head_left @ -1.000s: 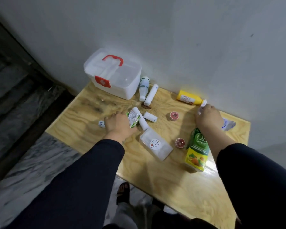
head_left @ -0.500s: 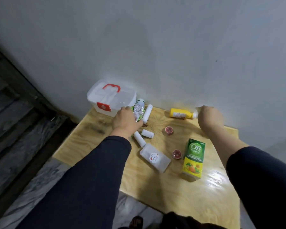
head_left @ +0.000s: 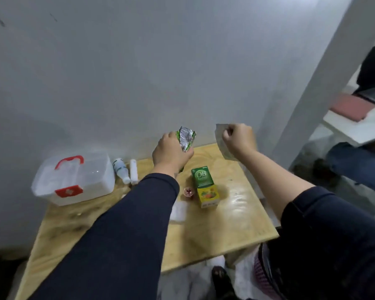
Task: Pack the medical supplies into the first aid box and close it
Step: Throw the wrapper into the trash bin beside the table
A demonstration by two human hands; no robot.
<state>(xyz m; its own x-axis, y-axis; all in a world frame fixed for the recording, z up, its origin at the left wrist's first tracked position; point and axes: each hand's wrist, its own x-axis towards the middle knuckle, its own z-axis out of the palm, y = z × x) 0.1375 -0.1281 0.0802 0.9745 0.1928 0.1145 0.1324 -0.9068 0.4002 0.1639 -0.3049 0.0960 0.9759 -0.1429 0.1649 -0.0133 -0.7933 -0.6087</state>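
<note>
The white first aid box (head_left: pixel 74 180) with a red handle and red clasp stands shut at the table's left rear. My left hand (head_left: pixel 170 152) is raised above the table, gripping a green and silver foil sachet (head_left: pixel 186 138). My right hand (head_left: pixel 239 139) is lifted to the right of it and pinches a flat pale packet (head_left: pixel 222 139). On the table lie a white bottle (head_left: pixel 121 169), a white tube (head_left: pixel 134 171), a green and yellow OB herbal carton (head_left: pixel 205 187), a small red cup (head_left: pixel 188 191) and a white pack (head_left: pixel 179 211), partly hidden by my left arm.
The wooden table (head_left: pixel 236 219) stands against a grey wall. A wall corner (head_left: pixel 312 105) rises at the right; beyond it are a person's legs (head_left: pixel 359 165) and a white surface (head_left: pixel 355 126). My foot (head_left: pixel 220 276) shows on the marble floor below the table's front edge.
Both hands have risen off the table, the left with the foil sachet and the right with the pale packet. The view has swung right, so the box now sits far left.
</note>
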